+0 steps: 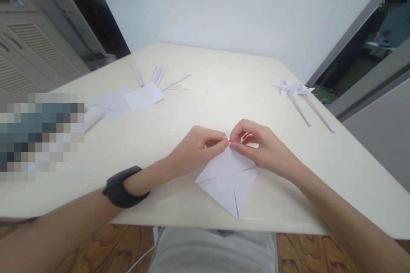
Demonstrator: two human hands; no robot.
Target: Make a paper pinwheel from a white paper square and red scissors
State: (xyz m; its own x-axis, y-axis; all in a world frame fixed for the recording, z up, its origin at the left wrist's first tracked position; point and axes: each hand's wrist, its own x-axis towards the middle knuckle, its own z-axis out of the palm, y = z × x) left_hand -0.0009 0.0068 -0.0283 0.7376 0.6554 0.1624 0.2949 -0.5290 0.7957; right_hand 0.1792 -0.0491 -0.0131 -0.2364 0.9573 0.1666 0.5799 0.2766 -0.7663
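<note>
A square sheet of white paper [226,179] lies cornerwise near the front edge of the table, with slits running inward from its corners. At its far corner my left hand [208,147] pinches the paper between thumb and forefinger. My right hand [256,143] meets it there, its thumb and fingertips closed on the same corner. Something small and red [246,135] shows between the right hand's fingers; I cannot make out what it is. The fingers hide the far corner itself.
Two paper pinwheels [294,89] on rolled sticks lie at the right. At the back left are several rolled paper tubes [156,74], paper sheets [144,96] and small thin sticks [179,87]. A white roll [92,118] lies at the left. The wall [224,8] borders the table behind.
</note>
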